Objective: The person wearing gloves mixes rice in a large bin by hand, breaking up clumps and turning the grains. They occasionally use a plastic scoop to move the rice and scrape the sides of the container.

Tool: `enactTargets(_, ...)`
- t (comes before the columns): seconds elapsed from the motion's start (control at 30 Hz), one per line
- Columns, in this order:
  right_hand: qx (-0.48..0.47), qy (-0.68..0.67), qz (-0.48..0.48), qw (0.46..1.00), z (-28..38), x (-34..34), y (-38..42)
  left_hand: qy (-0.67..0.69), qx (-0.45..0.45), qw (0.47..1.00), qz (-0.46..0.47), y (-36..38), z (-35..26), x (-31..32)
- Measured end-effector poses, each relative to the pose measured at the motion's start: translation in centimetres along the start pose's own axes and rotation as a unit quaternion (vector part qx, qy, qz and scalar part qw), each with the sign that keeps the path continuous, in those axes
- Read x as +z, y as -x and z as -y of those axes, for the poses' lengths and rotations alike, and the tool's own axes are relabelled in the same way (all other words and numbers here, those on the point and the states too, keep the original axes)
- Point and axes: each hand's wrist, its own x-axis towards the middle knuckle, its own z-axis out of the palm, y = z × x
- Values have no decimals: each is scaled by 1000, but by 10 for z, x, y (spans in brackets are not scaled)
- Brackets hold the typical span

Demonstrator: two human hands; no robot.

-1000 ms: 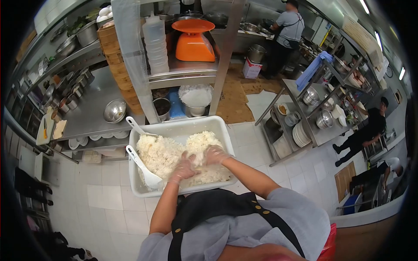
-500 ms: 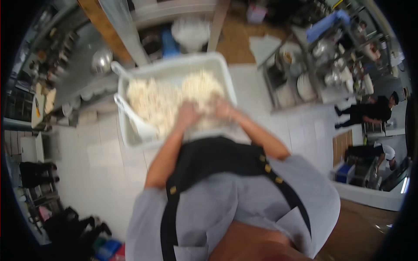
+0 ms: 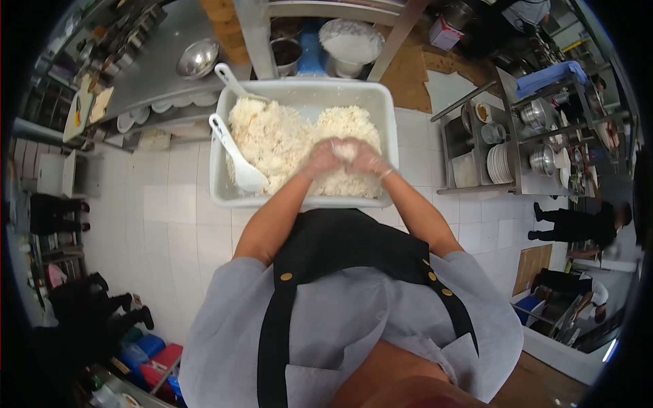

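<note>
A white rectangular tub (image 3: 305,87) holds pale, crumbly rice (image 3: 269,129) heaped in mounds. Clear gloves cover both hands. Above the right part of the rice, my left hand (image 3: 366,160) and my right hand (image 3: 324,158) come together around a small clump of rice (image 3: 347,151), fingers curled and slightly blurred. A white paddle (image 3: 235,155) lies at the tub's left side with its broad end on the rice. Another white paddle (image 3: 231,78) leans at the back left corner, its handle sticking out over the rim.
Beyond the tub stand a metal bowl (image 3: 198,58) on a steel counter (image 3: 153,64) and a large white-coated bowl (image 3: 351,42). A steel rack (image 3: 515,129) with plates and bowls is at the right. People in dark clothes (image 3: 592,223) are at the far right and lower left.
Both hands have drawn together and now cup a clump; before, they were apart on the rice. The view has shifted, so the tub appears farther right.
</note>
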Motion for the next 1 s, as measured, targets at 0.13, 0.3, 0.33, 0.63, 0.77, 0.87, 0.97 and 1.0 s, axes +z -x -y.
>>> enactTargets(0.13, -2, -350, -13, 937, 32, -11, -3, 501, -9, 861, -92, 1, -8, -13)
enactTargets(0.3, -28, -433, -28, 901, 60, -15, -20, 462, 39, 865, -190, -17, -3, -29)
enactTargets(0.33, -34, -394, -42, 917, 57, -17, -26, 454, 31, 866, -206, -19, -1, -31)
enactTargets(0.63, -25, -188, -131, 973, 62, -49, -45, 258, 19, 905, -337, -21, -21, -45)
enactTargets(0.77, -69, -185, 49, 979, 27, -63, -50, 26, -120, 952, -282, -17, -31, -49)
enactTargets(0.87, -46, -1, 120, 992, 23, -55, -43, -77, -102, 980, -152, -15, -20, -42)
enactTargets(0.97, -22, 47, 79, 995, 3, -45, -40, -216, 125, 964, -89, 12, 10, -30)
enactTargets(1.0, -7, 76, 70, 995, -7, -29, -43, -299, 88, 946, -90, 24, 25, -12)
